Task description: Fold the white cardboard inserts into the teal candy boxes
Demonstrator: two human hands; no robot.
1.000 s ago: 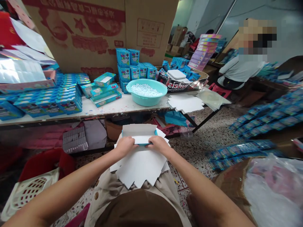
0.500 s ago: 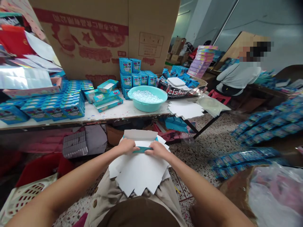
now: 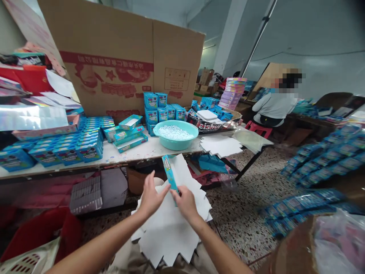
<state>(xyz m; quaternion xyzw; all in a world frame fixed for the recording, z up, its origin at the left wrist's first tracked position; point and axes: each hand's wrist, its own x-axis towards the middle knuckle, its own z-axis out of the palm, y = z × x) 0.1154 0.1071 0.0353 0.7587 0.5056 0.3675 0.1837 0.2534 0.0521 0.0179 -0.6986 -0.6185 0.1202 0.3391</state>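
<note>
My right hand [image 3: 184, 201] grips the near end of a partly folded cardboard tray [image 3: 170, 173], its thumb on the blue printed side wall. The tray's inner face is white, and it stands angled away from me above my lap. To its left, my left hand [image 3: 151, 198] is open, fingers stretched up and thumb close to the blue wall; whether the thumb touches it I cannot tell. Under both hands, a fanned pile of white cardboard blanks [image 3: 169, 239] with notched edges lies across my lap.
On the white table [image 3: 125, 155] are rows of blue boxes [image 3: 67, 152], folded blue trays [image 3: 131, 141], and a turquoise basin [image 3: 175, 142] of small white pieces. More white blanks [image 3: 221, 145] lie at the right. A seated person [image 3: 272, 106] is beyond; a carton [image 3: 296, 243] stands near right.
The tray has turned from crosswise to lengthwise, its blue printed wall now upright. My left hand has let go and opened, while the right still holds on. The view has tilted upward.
</note>
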